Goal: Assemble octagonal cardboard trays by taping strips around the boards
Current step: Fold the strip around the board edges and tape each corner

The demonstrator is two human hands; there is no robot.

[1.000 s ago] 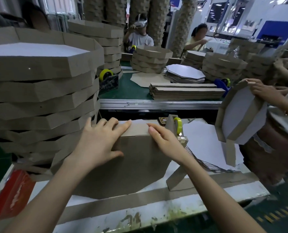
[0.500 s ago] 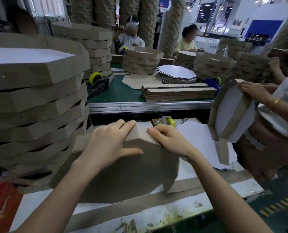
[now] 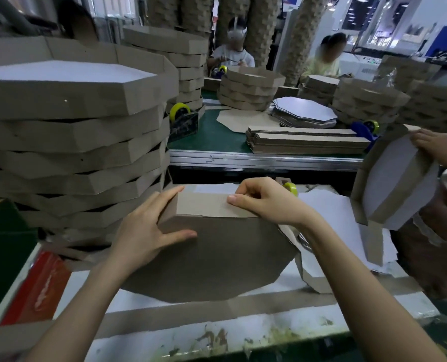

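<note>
We see the brown octagonal board [image 3: 225, 257] lying on the worn white surface [image 3: 256, 333] in the near middle, with a cardboard strip [image 3: 204, 205] folded up along its far edge. Our left hand [image 3: 149, 231] lies spread at the board's far left corner. Its fingers [image 3: 164, 198] are straight and slightly apart, pressed against the strip where it bends round the corner, and the thumb rests flat on the board's face. Our right hand [image 3: 266, 202] holds the strip further right, fingers curled over its upper edge and thumb pressed on its near side, clamped on it. Just behind that hand a tape dispenser [image 3: 290, 188] with a yellow roll shows, mostly hidden. A tall stack of trays [image 3: 73, 131] stands to the left, near our left hand. A loose cardboard band [image 3: 191, 309] lies across the surface in front of the board. At the right another person's hand [image 3: 436, 147] holds a tray [image 3: 397, 184] tipped on edge, its white inside towards us
</note>
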